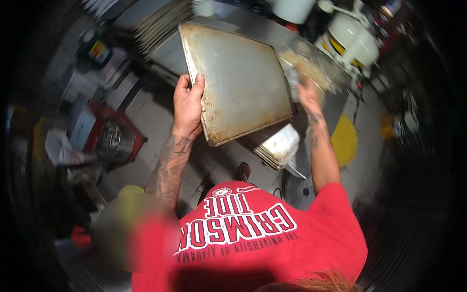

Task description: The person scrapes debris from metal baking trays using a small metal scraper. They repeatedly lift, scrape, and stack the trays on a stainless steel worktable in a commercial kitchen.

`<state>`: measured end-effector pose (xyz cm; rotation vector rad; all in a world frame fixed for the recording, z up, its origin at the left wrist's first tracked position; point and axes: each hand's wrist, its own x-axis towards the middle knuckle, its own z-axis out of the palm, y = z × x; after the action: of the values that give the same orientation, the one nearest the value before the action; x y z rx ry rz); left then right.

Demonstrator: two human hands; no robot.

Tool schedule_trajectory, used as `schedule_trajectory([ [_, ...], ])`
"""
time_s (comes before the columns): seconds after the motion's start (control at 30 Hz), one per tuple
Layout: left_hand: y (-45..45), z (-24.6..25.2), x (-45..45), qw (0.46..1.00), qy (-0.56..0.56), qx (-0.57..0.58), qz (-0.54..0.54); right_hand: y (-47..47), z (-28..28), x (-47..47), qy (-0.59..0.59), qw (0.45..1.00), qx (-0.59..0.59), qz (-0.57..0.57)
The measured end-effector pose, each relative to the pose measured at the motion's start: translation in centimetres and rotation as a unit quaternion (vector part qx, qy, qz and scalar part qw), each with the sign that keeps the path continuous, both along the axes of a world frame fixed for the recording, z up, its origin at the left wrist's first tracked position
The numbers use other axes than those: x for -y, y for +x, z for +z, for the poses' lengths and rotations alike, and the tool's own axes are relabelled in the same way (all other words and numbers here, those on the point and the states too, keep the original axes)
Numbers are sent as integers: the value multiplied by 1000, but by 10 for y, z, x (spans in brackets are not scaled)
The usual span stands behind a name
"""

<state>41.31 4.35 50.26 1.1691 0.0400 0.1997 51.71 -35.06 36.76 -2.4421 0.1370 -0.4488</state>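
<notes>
My left hand [189, 100] grips the near left edge of a metal sheet pan [242, 82], thumb on its face. The pan is tilted in front of me, its surface worn, with brown stains along the rim. Beyond the pan's right edge is my right hand [308, 91], blurred, at a greyish flat thing [291, 78] that I cannot identify; whether the hand holds it or the pan is unclear. Pale crumbs or flour [310, 65] lie scattered on the steel counter [251, 29] behind that hand. Below the pan, more stacked metal pans [279, 146] show.
A tall stack of sheet pans [160, 22] stands at the upper left. White equipment [352, 40] is on the counter at the upper right. A yellow round lid or disc [343, 140] is at the right. A red-framed container [115, 137] stands on the tiled floor [144, 113] at the left.
</notes>
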Motion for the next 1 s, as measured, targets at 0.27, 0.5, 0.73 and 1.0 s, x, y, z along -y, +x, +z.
schedule_trajectory([
  [0.27, -267, 85, -235, 957, 149, 33, 246, -91, 27, 40, 325, 941, 17, -90],
  [0.5, -444, -32, -286, 744, 417, -215, 475, -76, -11, -48, 295, 950, -73, -78],
  [0.73, -406, -296, -363, 556, 577, -412, 434, -83, 51, -181, 243, 948, -87, 185],
  [1.0, -354, -490, -343, 642, 451, -528, 326, -141, 55, -161, 250, 943, -166, 144],
])
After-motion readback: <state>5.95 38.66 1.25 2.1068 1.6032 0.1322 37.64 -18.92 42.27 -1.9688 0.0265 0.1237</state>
